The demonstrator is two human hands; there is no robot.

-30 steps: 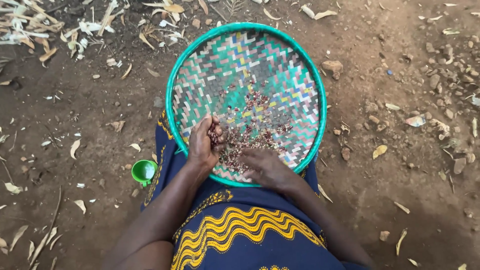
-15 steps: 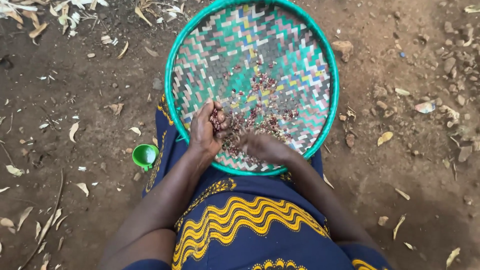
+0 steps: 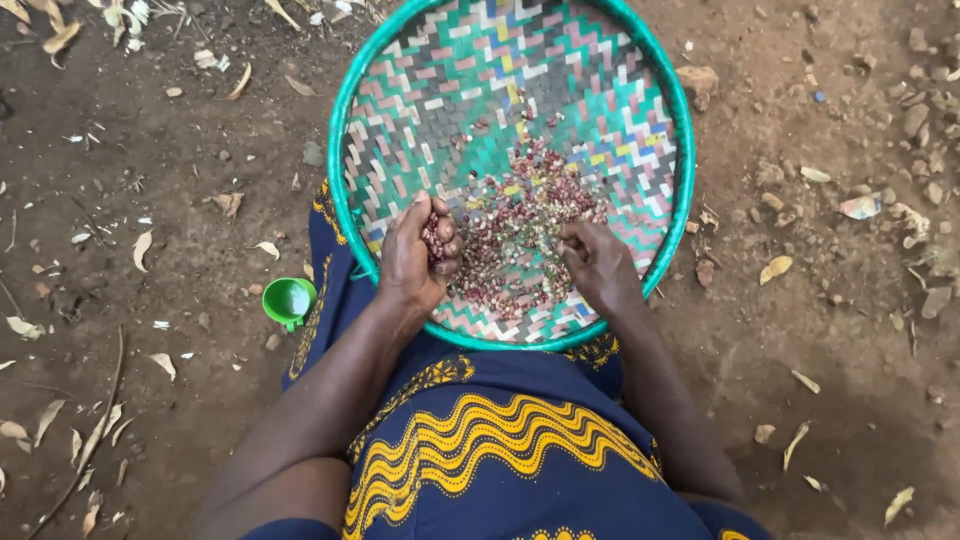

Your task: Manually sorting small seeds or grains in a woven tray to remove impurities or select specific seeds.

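Many speckled beans point(image 3: 520, 235) remain in the woven tray point(image 3: 400, 110); left hand point(image 3: 415, 260) fingers cup several, right hand point(image 3: 600, 265) fingers pinch among them.

Place: outdoor yard of a rural home | ground: bare brown packed earth point(image 3: 180, 200) with small stones point(image 3: 920, 110) and dry fallen leaves point(image 3: 775, 268) | goods: round woven green-rimmed basket tray point(image 3: 345, 215), small green plastic cup point(image 3: 289, 300)
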